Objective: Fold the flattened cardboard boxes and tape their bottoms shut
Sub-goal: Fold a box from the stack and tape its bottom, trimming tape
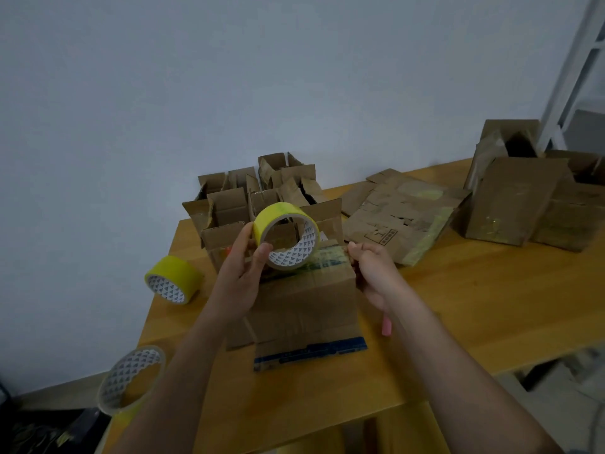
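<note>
At the table's near left corner we see a nearly spent tape roll point(131, 380) standing on its side, partly over the table point(474, 309) edge. Beyond it, near the left edge, a fuller yellow roll point(173, 279) lies on the wood. In the middle of the table we hold a cardboard box point(304, 299), its blue-striped flap point(311, 353) lying flat toward us. Our left hand point(240, 273) grips a yellow tape roll point(286, 235) above the box's upper edge, thumb curled over the rim and into the core, fingers wrapped behind it. Our right hand point(371, 273) pinches the box's upper right corner, fingers curled tight together on the cardboard and what looks like the tape's loose end; we cannot tell for certain. A pink object point(386, 326) shows just under that wrist, touching the table. Farther back, toward the far left corner, a cluster of folded open boxes point(248, 194) stands close together. Right of it a stack of flattened boxes point(402, 211) lies on the surface. At the far right edge larger boxes point(523, 194) stand and lean together before the wall point(229, 77).
</note>
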`<state>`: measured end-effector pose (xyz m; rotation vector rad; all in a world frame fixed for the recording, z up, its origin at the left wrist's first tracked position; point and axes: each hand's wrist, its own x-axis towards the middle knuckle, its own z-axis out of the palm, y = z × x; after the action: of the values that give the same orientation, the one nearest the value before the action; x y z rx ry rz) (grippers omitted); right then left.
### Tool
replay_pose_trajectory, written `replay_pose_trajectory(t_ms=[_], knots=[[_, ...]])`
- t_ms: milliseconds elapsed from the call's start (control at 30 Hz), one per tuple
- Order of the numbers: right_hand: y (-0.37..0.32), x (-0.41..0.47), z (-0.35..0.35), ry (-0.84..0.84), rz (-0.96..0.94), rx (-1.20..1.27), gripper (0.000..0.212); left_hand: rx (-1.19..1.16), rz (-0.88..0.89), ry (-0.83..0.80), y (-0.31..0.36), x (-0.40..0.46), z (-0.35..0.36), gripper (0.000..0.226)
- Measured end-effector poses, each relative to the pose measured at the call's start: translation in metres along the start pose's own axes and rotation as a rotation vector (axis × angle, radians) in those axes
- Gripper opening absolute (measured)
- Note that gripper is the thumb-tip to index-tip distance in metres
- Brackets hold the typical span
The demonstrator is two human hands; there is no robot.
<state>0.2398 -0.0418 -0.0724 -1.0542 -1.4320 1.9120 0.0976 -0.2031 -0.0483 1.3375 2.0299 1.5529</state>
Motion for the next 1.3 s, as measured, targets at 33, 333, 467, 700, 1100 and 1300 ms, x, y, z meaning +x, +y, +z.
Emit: replay_pose_trajectory(t_ms=[33,333,467,700,1100,1300], knots=[[0.0,-0.001,0.001,-0.006,-0.004,0.011,0.022,-0.004,0.007,-0.003,0.0,0.0,0.0,0.065],[0.016,0.01,-0.001,0.102,-0.235,-0.247,0.033,-0.021,0.023,-0.019,-0.003,0.005,0.001,0.064],[0.011,0.002,0.002,0.186,-0.353,-0.353,0.026,0.01,-0.01,-0.039,-0.007,0.006,0.0,0.073],[-0.003,0.009,-0.01,0.119,-0.329,-0.294,0.021,0.059,0.002,-0.023,-0.008,0.006,0.004,0.06],[0.023,0.013,-0.013,0.081,-0.143,-0.501,0.051,0.05,0.027,-0.02,-0.005,0.005,0.005,0.055],[0.019,0.012,-0.013,0.127,-0.239,-0.509,0.03,0.056,0.023,-0.024,-0.005,0.005,0.005,0.057]])
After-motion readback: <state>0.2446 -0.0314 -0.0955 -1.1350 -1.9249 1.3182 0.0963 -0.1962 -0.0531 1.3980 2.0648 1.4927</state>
